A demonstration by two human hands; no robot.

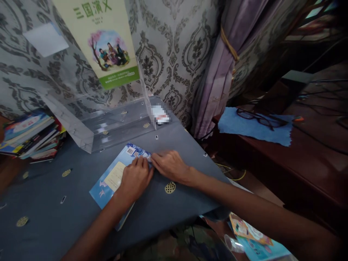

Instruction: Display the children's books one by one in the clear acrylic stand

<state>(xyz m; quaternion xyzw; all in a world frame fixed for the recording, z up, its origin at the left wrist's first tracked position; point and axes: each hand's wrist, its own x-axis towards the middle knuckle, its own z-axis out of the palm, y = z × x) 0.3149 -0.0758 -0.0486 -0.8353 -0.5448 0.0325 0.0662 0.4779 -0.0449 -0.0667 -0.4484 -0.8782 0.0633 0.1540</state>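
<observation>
Your left hand (137, 175) lies over the right part of a blue paperback book (112, 177), its fingers close together and bent over the cover. Your right hand (171, 165) is bunched at the book's far right edge, its fingertips meeting those of the left; you cannot tell from here whether it pinches the cover. The book lies flat and slantwise on the near part of the table, its smooth cover printed with a cream text panel, a barcode and darker blue swirls along the far edge. Your left wrist hides part of it.

Beneath is a matte grey-blue tablecloth (78, 217) patterned with dotted yellow ovals and small pale-edged rectangles. Behind it hangs grey damask fabric (174, 54) with dark leafy medallions, and to its right a purple curtain (214, 83) gathered by a tan cord (228, 43).

Just beyond the book stands a clear, glossy plastic stand (119, 127), filling the far middle of the table; above its base rises a cream poster (81, 32) with green characters. A blurred white item (161, 115) is beside its right end. At far left you have a loose stack of books (31, 136). On the reddish-brown table (312, 166) at right, dark-framed glasses (261, 119) rest on a zigzag-edged blue cloth (231, 123). Low at near right are a clear cup (233, 244) and colourful books (261, 246).
</observation>
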